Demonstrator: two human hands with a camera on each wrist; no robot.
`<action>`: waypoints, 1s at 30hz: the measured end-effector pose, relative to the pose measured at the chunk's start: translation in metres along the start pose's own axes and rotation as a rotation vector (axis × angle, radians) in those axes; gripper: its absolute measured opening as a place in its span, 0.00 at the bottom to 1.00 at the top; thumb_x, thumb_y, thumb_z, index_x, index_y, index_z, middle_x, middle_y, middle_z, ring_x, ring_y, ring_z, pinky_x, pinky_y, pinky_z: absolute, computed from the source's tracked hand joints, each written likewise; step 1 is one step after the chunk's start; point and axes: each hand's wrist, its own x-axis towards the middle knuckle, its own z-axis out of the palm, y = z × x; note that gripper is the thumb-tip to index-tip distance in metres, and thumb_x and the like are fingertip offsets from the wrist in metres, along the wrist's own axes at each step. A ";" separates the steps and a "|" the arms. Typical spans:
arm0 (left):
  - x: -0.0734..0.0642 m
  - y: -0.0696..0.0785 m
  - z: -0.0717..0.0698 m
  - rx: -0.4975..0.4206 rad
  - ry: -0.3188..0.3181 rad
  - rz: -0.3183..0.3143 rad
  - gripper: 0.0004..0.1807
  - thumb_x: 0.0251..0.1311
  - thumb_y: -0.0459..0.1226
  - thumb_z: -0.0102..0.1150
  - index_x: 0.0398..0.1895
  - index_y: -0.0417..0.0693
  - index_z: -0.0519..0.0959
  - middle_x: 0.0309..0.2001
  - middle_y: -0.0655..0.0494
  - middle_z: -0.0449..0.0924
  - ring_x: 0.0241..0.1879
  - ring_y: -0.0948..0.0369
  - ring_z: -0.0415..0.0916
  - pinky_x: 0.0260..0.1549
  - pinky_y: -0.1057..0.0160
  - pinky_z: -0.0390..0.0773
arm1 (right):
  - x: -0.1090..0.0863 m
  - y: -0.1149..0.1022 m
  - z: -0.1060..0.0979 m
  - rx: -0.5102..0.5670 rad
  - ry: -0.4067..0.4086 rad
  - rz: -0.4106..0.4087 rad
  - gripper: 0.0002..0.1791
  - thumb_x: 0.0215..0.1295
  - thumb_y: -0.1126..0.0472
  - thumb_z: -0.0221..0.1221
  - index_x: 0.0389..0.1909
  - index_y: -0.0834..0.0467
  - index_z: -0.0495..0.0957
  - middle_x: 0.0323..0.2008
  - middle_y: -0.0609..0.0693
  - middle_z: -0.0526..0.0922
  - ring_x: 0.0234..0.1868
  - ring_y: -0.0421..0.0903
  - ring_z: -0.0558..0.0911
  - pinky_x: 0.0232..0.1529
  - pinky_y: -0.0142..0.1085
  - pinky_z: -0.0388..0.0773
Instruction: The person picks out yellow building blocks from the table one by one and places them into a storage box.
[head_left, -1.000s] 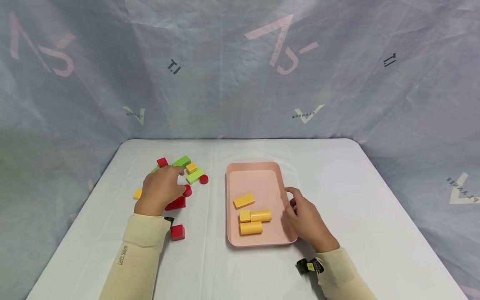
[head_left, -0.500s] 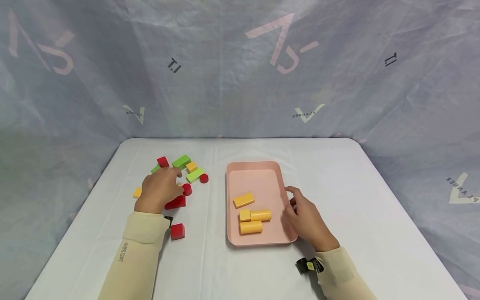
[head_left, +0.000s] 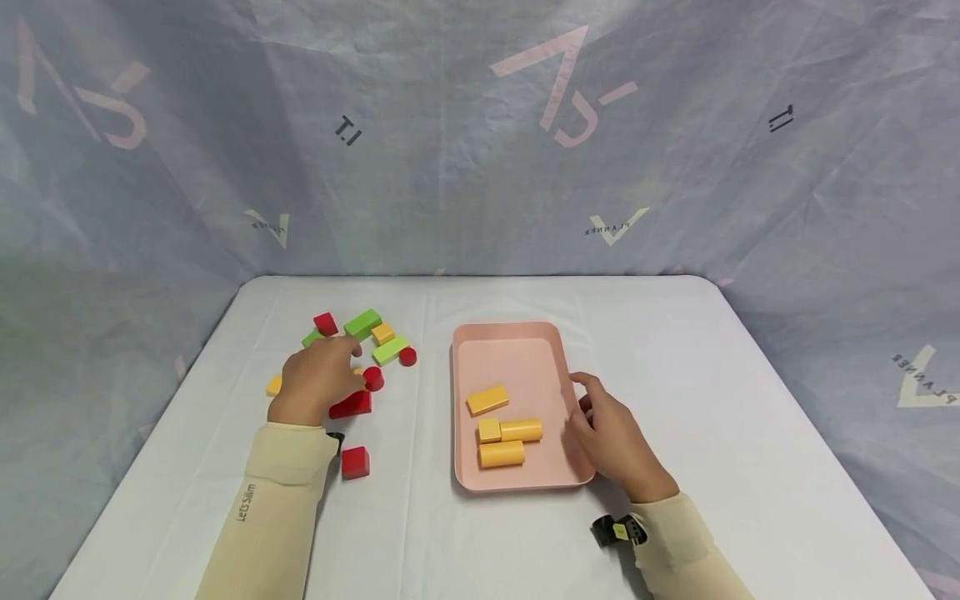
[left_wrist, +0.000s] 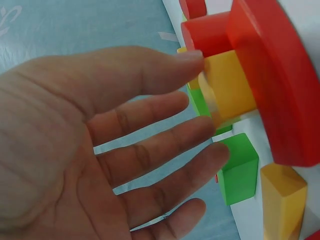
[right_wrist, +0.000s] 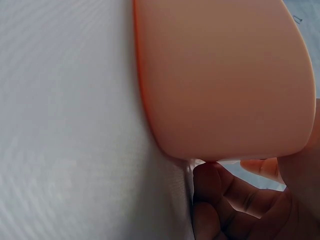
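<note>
My left hand (head_left: pixel 315 380) is among toy blocks at the left of the table. In the left wrist view its thumb overlaps a yellow block (left_wrist: pixel 229 84), and the loosely extended fingers lie beside and below that block. Against the yellow block stand a red curved block (left_wrist: pixel 282 90) and a red cylinder (left_wrist: pixel 212 35). My right hand (head_left: pixel 619 438) holds the right side of a pink tray (head_left: pixel 517 358), thumb over the rim and fingers curled outside. Inside the tray lie a yellow flat block (head_left: pixel 488 401), a yellow cube (head_left: pixel 489 431) and two yellow cylinders (head_left: pixel 502 454).
Beyond the left hand lie green blocks (head_left: pixel 363 324), a light green block (head_left: pixel 391 351), a small yellow block (head_left: pixel 383 334) and a red disc (head_left: pixel 407 357). A red cube (head_left: pixel 356 462) is beside the left sleeve. Grey fabric (head_left: pixel 480 167) hangs behind the white table (head_left: pixel 675 358).
The left hand's fingertips have drawn slightly back to the left, and a bit of yellow shows beside them. The right hand and the tray stay in place.
</note>
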 end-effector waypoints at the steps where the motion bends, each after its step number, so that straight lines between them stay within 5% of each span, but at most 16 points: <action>1: 0.000 0.000 0.000 -0.001 -0.005 -0.005 0.27 0.58 0.38 0.70 0.61 0.40 0.80 0.47 0.42 0.85 0.40 0.49 0.80 0.31 0.50 0.79 | 0.000 0.000 0.000 0.001 -0.001 0.002 0.30 0.74 0.60 0.52 0.75 0.51 0.61 0.40 0.49 0.81 0.31 0.42 0.77 0.35 0.37 0.76; 19: 0.002 -0.003 0.008 -0.018 -0.053 -0.014 0.23 0.58 0.38 0.68 0.57 0.40 0.81 0.52 0.42 0.83 0.44 0.48 0.78 0.30 0.53 0.79 | 0.000 0.000 0.001 0.002 0.002 -0.002 0.30 0.74 0.61 0.52 0.75 0.51 0.62 0.39 0.49 0.81 0.31 0.43 0.77 0.35 0.37 0.76; 30: 0.004 -0.003 0.008 -0.013 -0.076 -0.016 0.19 0.59 0.37 0.67 0.53 0.41 0.83 0.44 0.45 0.83 0.38 0.51 0.77 0.26 0.56 0.76 | 0.000 -0.001 0.001 0.022 -0.007 0.018 0.31 0.74 0.60 0.52 0.76 0.50 0.61 0.41 0.50 0.81 0.32 0.43 0.78 0.34 0.37 0.77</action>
